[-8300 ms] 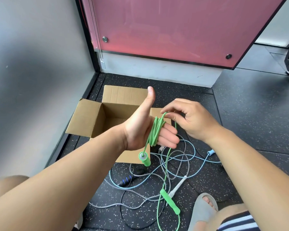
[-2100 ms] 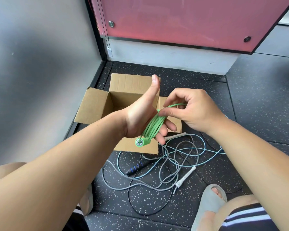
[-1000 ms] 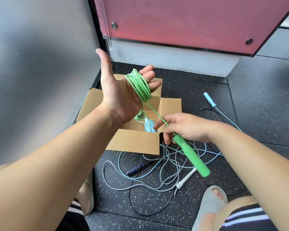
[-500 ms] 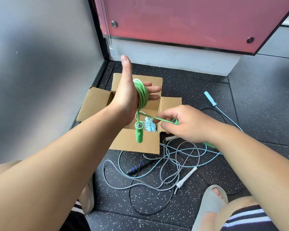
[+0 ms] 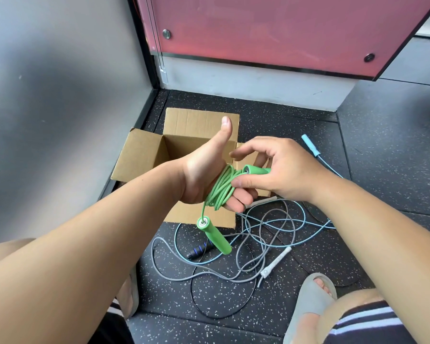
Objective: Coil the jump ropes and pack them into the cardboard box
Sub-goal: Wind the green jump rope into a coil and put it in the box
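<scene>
The green jump rope [image 5: 221,187] is wound in a coil around the fingers of my left hand [image 5: 204,175], whose thumb points up. One green handle [image 5: 215,235] dangles below the coil on a short length of cord. My right hand [image 5: 283,170] grips the other green handle [image 5: 255,170] right beside the coil, thumb underneath and index finger stretched out. Both hands hover over the near right corner of the open cardboard box [image 5: 139,157], whose inside is mostly hidden by my left hand.
A tangle of ropes lies on the speckled black floor in front of the box: a grey rope [image 5: 243,244] with a white handle [image 5: 274,261], a light blue rope with a blue handle [image 5: 310,145], a black-and-blue handle [image 5: 199,249]. A grey slipper [image 5: 310,301] sits lower right. Walls stand left and behind.
My left hand has come down and turned thumb up. My right hand has brought the second green handle up against the coil. The first handle now hangs lower, in front of the box.
</scene>
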